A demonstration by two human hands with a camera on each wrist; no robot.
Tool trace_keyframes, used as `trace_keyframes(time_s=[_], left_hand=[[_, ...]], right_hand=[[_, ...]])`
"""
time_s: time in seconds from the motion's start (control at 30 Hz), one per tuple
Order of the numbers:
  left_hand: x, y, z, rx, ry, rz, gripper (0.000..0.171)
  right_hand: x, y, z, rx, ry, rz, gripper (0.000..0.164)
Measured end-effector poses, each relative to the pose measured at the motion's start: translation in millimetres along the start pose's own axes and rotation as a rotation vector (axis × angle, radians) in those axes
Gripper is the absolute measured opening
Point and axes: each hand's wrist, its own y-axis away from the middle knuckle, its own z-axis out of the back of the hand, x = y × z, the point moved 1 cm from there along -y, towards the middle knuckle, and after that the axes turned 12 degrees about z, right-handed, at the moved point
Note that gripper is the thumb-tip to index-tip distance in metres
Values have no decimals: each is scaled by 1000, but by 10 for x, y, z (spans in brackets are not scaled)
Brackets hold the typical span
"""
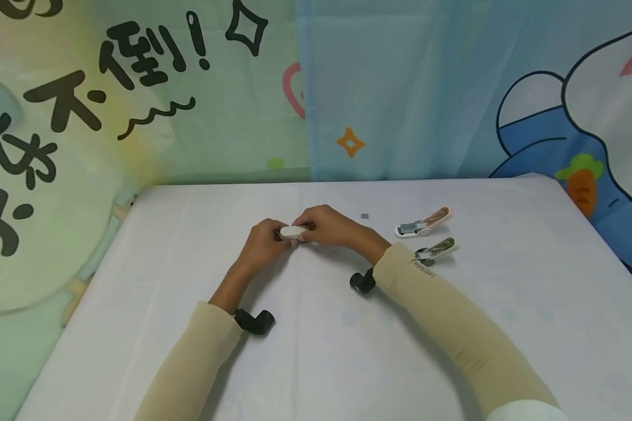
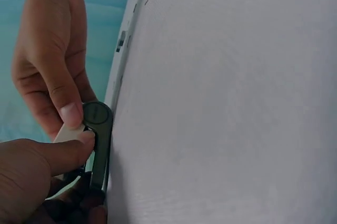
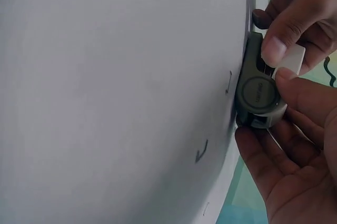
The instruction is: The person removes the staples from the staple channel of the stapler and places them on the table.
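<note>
Over the middle of the table, both hands hold a small stapler (image 1: 293,232), dark grey-green with a round disc at one end and a pale piece (image 3: 295,58) beside it. My left hand (image 1: 263,242) grips one end, its thumb pressed at the gap between the dark body and the pale piece. At the disc end my right hand (image 1: 330,225) pinches the stapler; its thumb lies against the pale piece. Fingers cover much of the stapler in the head view.
Right of the hands lie a pink-and-white stapler (image 1: 423,223), spread open, and another pale stapler (image 1: 437,249), partly behind the right sleeve. A small grey block (image 1: 365,216) rests beyond the right wrist. A white cloth covers the table (image 1: 316,362); printed curtains hang behind.
</note>
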Motion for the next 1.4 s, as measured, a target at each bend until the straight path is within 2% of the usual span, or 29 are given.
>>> trace_keyframes(time_s=[0.13, 0.27, 0.4, 0.57, 0.73, 0.9, 1.03, 1.17, 1.27, 1.4], left_hand=[[-52, 4, -20, 11, 28, -32, 30], [-118, 8, -46, 25, 148, -61, 27], [-207, 50, -81, 27, 251, -85, 23], [-325, 142, -210, 63, 332, -140, 17], [-417, 256, -353, 155, 359, -183, 14], [-503, 326, -445, 196, 343, -213, 12], [-519, 350, -475, 192, 355, -232, 10], [-531, 360, -494, 155, 382, -249, 10], [-526, 361, -501, 143, 425, -247, 11], [-498, 354, -508, 173, 487, -206, 13]], right_hand=[[14, 82, 72, -14, -41, -3, 25], [46, 206, 163, -43, -87, 3, 27], [103, 356, 229, -58, -54, 40, 27], [220, 593, 290, -74, 31, 72, 27], [333, 836, 327, -48, 103, 55, 31], [386, 991, 336, -10, 156, 51, 38], [438, 1022, 330, 1, 195, 64, 37], [465, 1048, 336, -38, 222, 112, 30], [459, 1071, 356, -72, 186, 121, 28], [437, 1104, 400, -100, 77, 108, 30]])
